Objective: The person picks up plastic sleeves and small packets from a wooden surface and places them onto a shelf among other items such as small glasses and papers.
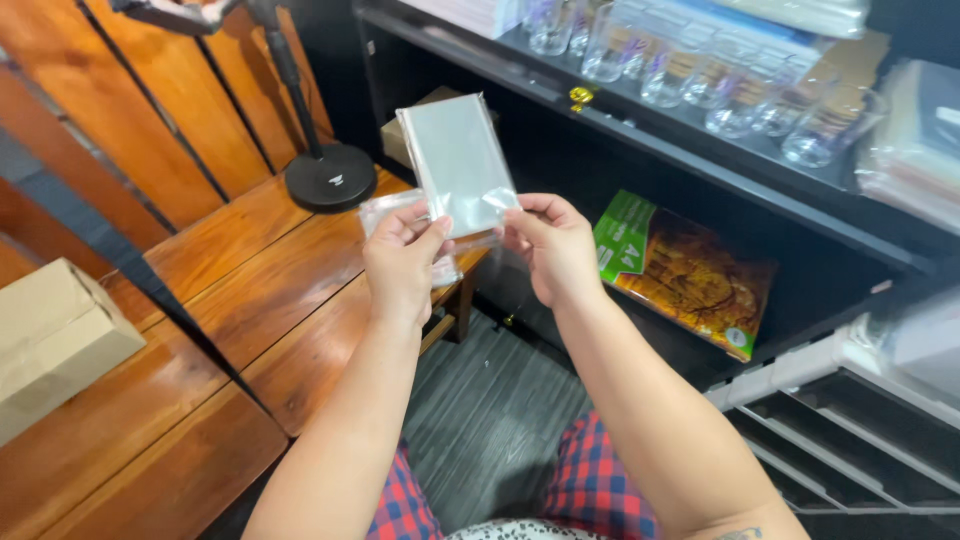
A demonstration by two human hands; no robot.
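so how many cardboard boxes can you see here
2: one cardboard box on the wooden table at far left, another box behind the clear bag held up in both hands; others may be hidden.

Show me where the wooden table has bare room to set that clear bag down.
Bare planks lie on the wooden table between the cardboard box at its left edge and the round black stand base. The corner under the left hand holds more clear bags. The shelf is crowded with glass jars.

Bare forearms, red and blue checked shorts, small tattoo near right elbow
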